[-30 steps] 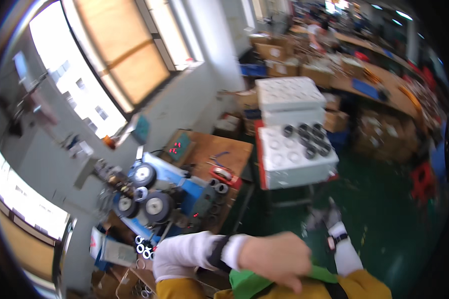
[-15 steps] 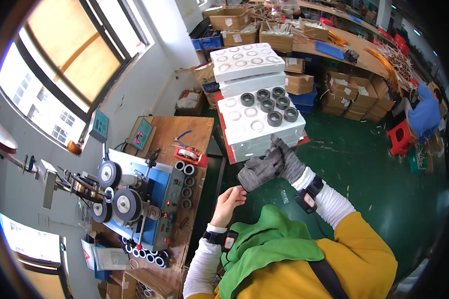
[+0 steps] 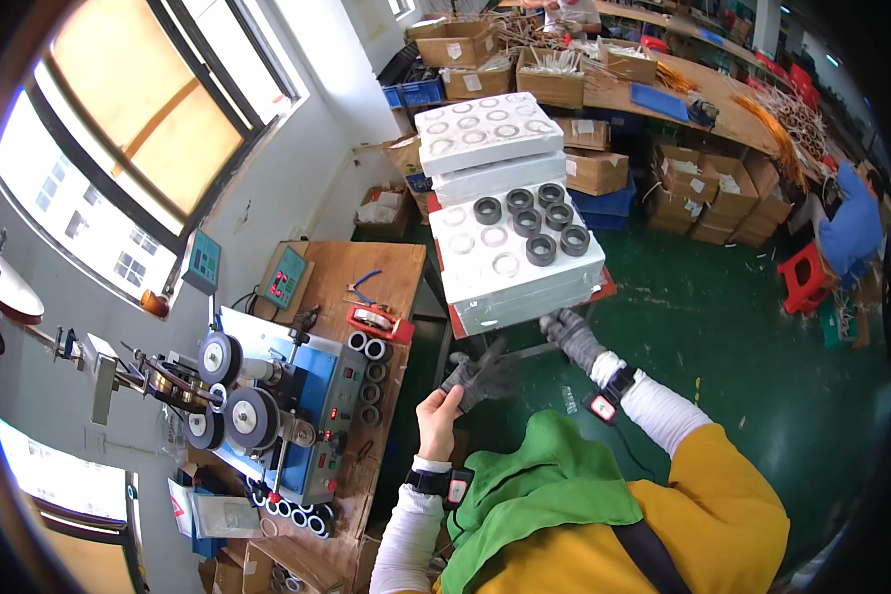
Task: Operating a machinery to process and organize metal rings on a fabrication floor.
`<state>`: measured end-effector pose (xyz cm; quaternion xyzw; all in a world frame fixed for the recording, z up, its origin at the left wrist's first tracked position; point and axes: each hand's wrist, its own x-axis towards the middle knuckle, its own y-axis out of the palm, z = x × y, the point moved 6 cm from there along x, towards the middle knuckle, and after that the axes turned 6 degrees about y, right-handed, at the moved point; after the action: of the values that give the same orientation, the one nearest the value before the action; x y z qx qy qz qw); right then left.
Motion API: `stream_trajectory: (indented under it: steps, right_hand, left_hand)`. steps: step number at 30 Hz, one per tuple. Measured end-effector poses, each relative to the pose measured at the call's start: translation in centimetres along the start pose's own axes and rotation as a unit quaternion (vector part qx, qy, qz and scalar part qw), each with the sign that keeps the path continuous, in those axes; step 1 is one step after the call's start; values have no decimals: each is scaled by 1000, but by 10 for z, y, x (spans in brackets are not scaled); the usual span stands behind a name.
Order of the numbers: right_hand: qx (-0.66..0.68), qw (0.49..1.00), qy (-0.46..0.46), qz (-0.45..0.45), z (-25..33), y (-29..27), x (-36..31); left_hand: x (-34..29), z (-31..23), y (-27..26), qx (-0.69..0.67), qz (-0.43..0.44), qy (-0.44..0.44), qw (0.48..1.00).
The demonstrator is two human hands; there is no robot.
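My bare left hand [image 3: 438, 421] pinches a grey knitted glove [image 3: 483, 379] by its edge, and the glove hangs out to the right, smeared by motion. On my right hand [image 3: 572, 337] is a matching grey glove. Its fingers are loosely stretched out, and nothing shows in them. That hand is just below the near right corner of a white foam tray [image 3: 473, 287]. Several dark grey rings [image 3: 527, 222] stand in the tray's round recesses, with some recesses bare. The tray is on a red-topped stand [image 3: 604, 291].
To the left, a winding machine [image 3: 312, 396] with black rollers stands on a wooden table [image 3: 351, 255]. Beside it are several rings [image 3: 371, 368], a red tape holder [image 3: 391, 329] and blue-handled pliers [image 3: 366, 288]. Further foam trays [image 3: 485, 129] are stacked behind. Far right stands a red stool [image 3: 805, 279].
My hands have moved apart: the left drew back to the left with the loose glove, and the right let go of it, staying near the tray's corner.
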<state>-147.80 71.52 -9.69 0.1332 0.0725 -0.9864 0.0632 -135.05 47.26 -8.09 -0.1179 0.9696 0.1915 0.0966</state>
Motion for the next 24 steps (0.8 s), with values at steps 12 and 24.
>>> stream_trajectory:
  steps: [12, 24]
  right_hand:
    - [-412, 872, -183, 189, -6, 74, -64]
    - [-396, 828, -300, 260, -11, 95, -84]
  left_hand:
    - [2, 74, 47, 168, 38, -97, 980]
    - [-21, 98, 38, 43, 95, -358, 928]
